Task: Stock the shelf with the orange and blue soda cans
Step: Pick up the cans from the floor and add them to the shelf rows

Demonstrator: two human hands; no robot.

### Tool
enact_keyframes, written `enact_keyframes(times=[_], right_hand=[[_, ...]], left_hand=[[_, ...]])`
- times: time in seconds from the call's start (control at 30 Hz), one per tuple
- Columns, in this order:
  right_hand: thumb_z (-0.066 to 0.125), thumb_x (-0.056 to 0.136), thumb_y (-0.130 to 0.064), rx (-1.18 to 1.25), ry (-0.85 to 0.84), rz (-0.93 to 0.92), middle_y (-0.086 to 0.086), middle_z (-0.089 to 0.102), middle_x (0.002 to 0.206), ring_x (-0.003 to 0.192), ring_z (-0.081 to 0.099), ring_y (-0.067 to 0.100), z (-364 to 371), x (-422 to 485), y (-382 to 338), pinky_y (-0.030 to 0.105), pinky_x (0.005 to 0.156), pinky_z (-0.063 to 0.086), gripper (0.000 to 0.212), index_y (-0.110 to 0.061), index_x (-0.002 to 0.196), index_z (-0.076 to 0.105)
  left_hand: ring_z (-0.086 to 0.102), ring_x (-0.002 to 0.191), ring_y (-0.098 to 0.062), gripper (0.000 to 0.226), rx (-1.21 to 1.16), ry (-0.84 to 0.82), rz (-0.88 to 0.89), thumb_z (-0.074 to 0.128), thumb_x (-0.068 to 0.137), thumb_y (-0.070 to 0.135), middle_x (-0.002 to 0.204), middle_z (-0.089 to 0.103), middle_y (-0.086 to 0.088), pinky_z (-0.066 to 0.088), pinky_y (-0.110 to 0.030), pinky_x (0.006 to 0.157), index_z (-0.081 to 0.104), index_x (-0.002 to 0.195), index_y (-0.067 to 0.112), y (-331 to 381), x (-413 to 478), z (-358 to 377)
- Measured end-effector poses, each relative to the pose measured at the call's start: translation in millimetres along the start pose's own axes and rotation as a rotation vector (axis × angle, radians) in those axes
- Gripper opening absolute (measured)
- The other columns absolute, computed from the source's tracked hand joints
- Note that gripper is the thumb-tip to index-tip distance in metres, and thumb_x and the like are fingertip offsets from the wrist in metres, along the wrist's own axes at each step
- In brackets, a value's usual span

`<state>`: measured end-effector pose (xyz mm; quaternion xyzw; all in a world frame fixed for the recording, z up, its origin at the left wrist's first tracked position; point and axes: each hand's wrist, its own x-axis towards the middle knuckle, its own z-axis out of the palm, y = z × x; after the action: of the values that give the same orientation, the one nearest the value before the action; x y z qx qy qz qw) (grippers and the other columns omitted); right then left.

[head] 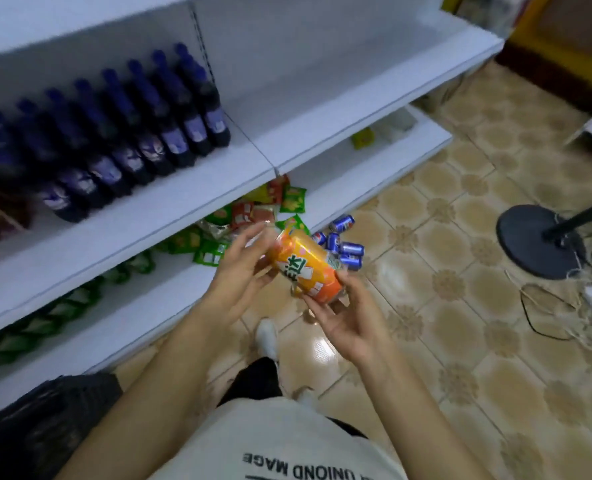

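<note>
"UNIOND MAGE" shirt (287, 448); left hand (244, 271), right hand (348, 322) grip orange can (305, 268)

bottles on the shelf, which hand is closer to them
Left. The left hand holds the orange can on the side toward the bottles; the right hand holds it farther right.

One orange can (306, 268), five blue cans (352, 249) heaped on the floor (460, 237), and about eight dark bottles (171, 140) along the shelf (183, 209), though they're blurry.
</note>
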<state>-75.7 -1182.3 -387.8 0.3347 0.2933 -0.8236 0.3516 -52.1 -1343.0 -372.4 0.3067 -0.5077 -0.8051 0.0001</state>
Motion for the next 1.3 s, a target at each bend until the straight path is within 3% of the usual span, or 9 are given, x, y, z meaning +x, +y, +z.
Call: enact_keyframes(times=[0.1, 0.17, 0.3, 0.43, 0.53, 0.67, 0.93, 1.03, 1.3], right_hand=[[0.078, 0.063, -0.023, 0.039, -0.249, 0.043, 0.022, 0.062, 0.115, 0.111, 0.061, 0.036, 53, -32, 11, 0.044, 0.075, 0.059, 0.058, -0.005, 0.115, 0.062], [0.077, 0.066, -0.031, 0.008, -0.411, 0.115, 0.022, 0.065, 0.113, 0.101, 0.066, 0.033, 89, -56, 26, 0.039, 0.074, 0.06, 0.056, -0.006, 0.115, 0.064], [0.058, 0.083, -0.039, -0.133, -0.659, 0.235, 0.021, 0.066, 0.116, 0.096, 0.07, 0.028, 141, -86, 59, 0.036, 0.076, 0.059, 0.049, -0.003, 0.115, 0.066], [0.054, 0.08, -0.043, -0.586, -0.8, 0.241, 0.018, 0.068, 0.113, 0.095, 0.068, 0.029, 184, -95, 79, 0.041, 0.088, 0.053, 0.049, -0.01, 0.112, 0.068], [0.049, 0.089, -0.043, -1.017, -0.825, -0.01, 0.012, 0.072, 0.104, 0.091, 0.07, 0.023, 220, -101, 92, 0.04, 0.085, 0.053, 0.039, -0.014, 0.105, 0.069], [0.059, 0.087, -0.039, -1.194, -0.928, -0.435, 0.004, 0.07, 0.106, 0.091, 0.069, 0.013, 269, -117, 119, 0.032, 0.08, 0.056, 0.027, -0.022, 0.108, 0.062], [0.076, 0.074, -0.04, -1.477, -1.379, -0.795, -0.021, 0.05, 0.118, 0.105, 0.056, -0.002, 374, -143, 203, 0.019, 0.082, 0.052, 0.086, -0.042, 0.143, 0.025], [0.078, 0.074, -0.038, -1.633, -1.355, -0.959, -0.028, 0.046, 0.103, 0.089, 0.051, -0.009, 416, -143, 246, 0.009, 0.072, 0.044, 0.086, -0.035, 0.143, 0.026], [0.081, 0.071, -0.036, -1.734, -1.111, -1.26, -0.01, 0.051, 0.106, 0.097, 0.057, 0.012, 543, -104, 367, 0.03, 0.081, 0.052, 0.084, -0.022, 0.138, 0.033]], left_hand=[[0.064, 0.082, -0.01, 0.079, -0.11, -0.064, 0.272, 0.082, 0.061, 0.05, 0.095, 0.067, 0.005, 0.053, -0.027, 0.072, 0.049, 0.127, 0.023, 48, -38, -8], [0.066, 0.091, -0.018, 0.099, 0.002, -0.099, 0.397, 0.089, 0.047, 0.051, 0.106, 0.068, -0.002, 0.055, -0.03, 0.071, 0.046, 0.129, 0.017, 76, -67, -12], [0.07, 0.089, -0.015, 0.077, 0.225, 0.067, 0.566, 0.087, 0.054, 0.015, 0.1, 0.073, 0.0, 0.054, -0.024, 0.072, 0.049, 0.12, 0.017, 115, -116, -28], [0.071, 0.086, -0.018, 0.067, 0.306, 0.255, 0.68, 0.084, 0.065, 0.009, 0.101, 0.073, -0.002, 0.054, -0.024, 0.066, 0.05, 0.121, 0.019, 145, -155, -62], [0.07, 0.091, -0.013, 0.061, 0.285, 0.378, 0.765, 0.084, 0.065, 0.01, 0.102, 0.073, 0.002, 0.053, -0.02, 0.072, 0.054, 0.117, 0.023, 162, -177, -91], [0.068, 0.096, -0.009, 0.063, 0.277, 0.539, 0.832, 0.081, 0.06, 0.02, 0.107, 0.07, 0.005, 0.054, -0.019, 0.073, 0.053, 0.115, 0.028, 182, -206, -132], [0.066, 0.1, -0.006, 0.069, 0.347, 0.66, 0.891, 0.08, 0.071, 0.01, 0.113, 0.067, 0.009, 0.055, -0.022, 0.076, 0.047, 0.129, 0.028, 217, -221, -228], [0.065, 0.102, -0.004, 0.071, 0.319, 0.648, 0.908, 0.079, 0.071, 0.011, 0.114, 0.067, 0.014, 0.054, -0.02, 0.078, 0.046, 0.131, 0.027, 239, -210, -275], [0.065, 0.099, -0.001, 0.062, 0.333, 0.545, 0.905, 0.077, 0.075, 0.007, 0.11, 0.065, 0.013, 0.053, -0.016, 0.074, 0.046, 0.126, 0.023, 330, -154, -434]])
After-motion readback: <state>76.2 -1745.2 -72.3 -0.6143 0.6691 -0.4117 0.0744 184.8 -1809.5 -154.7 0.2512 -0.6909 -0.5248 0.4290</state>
